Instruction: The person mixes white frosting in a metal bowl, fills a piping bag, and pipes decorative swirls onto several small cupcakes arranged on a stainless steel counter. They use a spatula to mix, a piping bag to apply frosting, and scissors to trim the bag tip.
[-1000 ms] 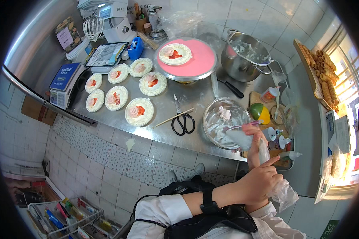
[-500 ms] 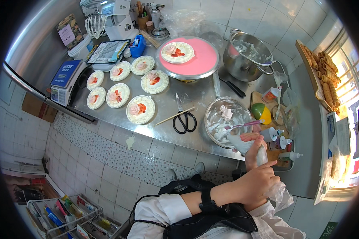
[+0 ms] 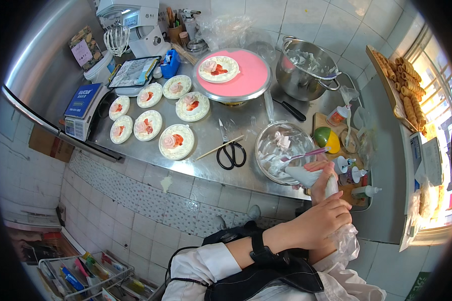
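A clear piping bag (image 3: 305,175) filled with white cream slants over the near rim of a steel bowl (image 3: 256,145). My right hand (image 3: 322,184) is wrapped round its filled part, beside the bowl. My left hand (image 3: 324,220), dark band on the wrist, crosses over my right forearm and closes round the bag higher up; loose plastic (image 3: 347,241) hangs below it. Smears of white cream and a pale pink dollop (image 3: 282,142) lie in the bowl. Across its rim rests a spatula with a pink handle (image 3: 314,152). The bag's tip is hard to make out.
Several cream-topped plates with pink roses and red pieces, one being this plate (image 3: 176,142), stand left. Another tops a pink turntable (image 3: 256,75). Scissors (image 3: 231,155) and a wooden stick (image 3: 218,148) lie mid-table. A steel pot (image 3: 301,85) and squeeze bottles (image 3: 355,175) stand right.
My left hand has shifted slightly up toward my right hand, and its extended index finger has curled in. The loose plastic has swung inward. The view has shifted slightly.
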Motion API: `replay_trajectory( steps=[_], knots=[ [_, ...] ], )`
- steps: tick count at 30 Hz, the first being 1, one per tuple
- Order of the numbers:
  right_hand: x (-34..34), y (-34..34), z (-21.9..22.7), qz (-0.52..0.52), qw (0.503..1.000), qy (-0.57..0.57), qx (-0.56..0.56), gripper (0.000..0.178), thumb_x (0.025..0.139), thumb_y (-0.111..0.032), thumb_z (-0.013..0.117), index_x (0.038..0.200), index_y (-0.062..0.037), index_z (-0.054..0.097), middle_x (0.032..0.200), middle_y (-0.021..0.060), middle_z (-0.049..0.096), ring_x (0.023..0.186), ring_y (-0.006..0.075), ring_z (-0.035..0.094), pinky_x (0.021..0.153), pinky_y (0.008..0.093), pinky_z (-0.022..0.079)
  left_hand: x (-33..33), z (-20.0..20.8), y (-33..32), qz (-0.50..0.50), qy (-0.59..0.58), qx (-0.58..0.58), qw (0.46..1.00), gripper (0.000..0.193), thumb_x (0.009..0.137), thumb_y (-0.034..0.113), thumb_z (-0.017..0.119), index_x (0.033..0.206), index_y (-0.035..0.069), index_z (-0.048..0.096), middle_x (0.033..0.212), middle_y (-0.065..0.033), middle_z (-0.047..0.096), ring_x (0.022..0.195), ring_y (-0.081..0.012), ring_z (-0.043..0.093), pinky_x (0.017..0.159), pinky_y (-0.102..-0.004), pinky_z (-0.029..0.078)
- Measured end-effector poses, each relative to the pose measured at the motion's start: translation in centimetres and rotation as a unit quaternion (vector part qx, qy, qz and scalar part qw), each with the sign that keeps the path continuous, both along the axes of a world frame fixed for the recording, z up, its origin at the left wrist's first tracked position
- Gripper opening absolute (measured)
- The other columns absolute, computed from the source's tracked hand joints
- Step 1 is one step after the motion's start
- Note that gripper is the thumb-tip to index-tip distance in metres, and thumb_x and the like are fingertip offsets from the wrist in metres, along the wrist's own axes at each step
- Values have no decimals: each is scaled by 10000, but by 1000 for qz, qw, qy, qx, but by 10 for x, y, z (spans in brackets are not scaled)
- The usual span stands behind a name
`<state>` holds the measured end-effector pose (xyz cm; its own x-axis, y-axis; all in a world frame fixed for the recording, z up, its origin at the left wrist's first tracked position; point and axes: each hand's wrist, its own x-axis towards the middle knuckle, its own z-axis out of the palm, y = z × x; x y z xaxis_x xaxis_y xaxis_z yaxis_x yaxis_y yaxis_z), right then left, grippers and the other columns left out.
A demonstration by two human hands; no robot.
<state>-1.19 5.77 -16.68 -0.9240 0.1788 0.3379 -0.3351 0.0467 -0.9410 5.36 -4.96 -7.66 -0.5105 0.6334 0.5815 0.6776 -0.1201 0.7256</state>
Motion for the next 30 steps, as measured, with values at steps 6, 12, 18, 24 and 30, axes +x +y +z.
replay_trajectory(
  steps=[6, 12, 18, 24, 30],
  knots=[
    [12, 18, 26, -17, 984, 24, -173, 436, 1004, -376, 291, 814, -36, 487, 838, 137, 560, 880, 258, 542, 924, 436, 409, -2, -15, -53, 54, -272, 35, 960, 511, 876, 159, 566, 1323, 16, 362, 1291, -134, 454, 1153, -283, 463, 993, -400, 373],
    [33, -4, 68, 72, 948, 209, -229, 527, 944, -561, 340, 888, -60, 496, 947, 108, 534, 1025, 275, 507, 998, 448, 358, -9, -21, -60, -114, -637, 179, 741, 542, 993, 441, 336, 1329, 14, 343, 1235, -121, 478, 1016, -173, 551, 904, -336, 478],
    [58, -59, 82, 152, 895, 117, -402, 766, 830, -693, 435, 1363, -146, 373, 1420, 175, 372, 1296, 398, 361, 1048, 544, 324, -10, -10, -59, 11, -556, 248, 793, 464, 1000, 317, 421, 1375, 63, 319, 1172, -36, 522, 968, -108, 557, 855, -260, 484],
    [60, -53, 67, 76, 930, 82, -351, 433, 986, -415, 347, 1136, -70, 561, 1179, 164, 567, 1158, 315, 500, 1000, 472, 382, -6, -40, -103, -20, -490, 119, 863, 346, 993, 268, 443, 1247, 37, 482, 1073, -82, 598, 938, -139, 596, 812, -279, 483],
    [89, -7, 117, -131, 877, 191, -422, 623, 967, -460, 352, 1458, -98, 221, 1489, 152, 260, 1371, 357, 247, 1115, 533, 193, -31, -121, -250, 448, -187, -216, 847, 229, 875, 156, 580, 1070, 35, 580, 962, -158, 609, 869, -292, 604, 772, -376, 488]
  ],
)
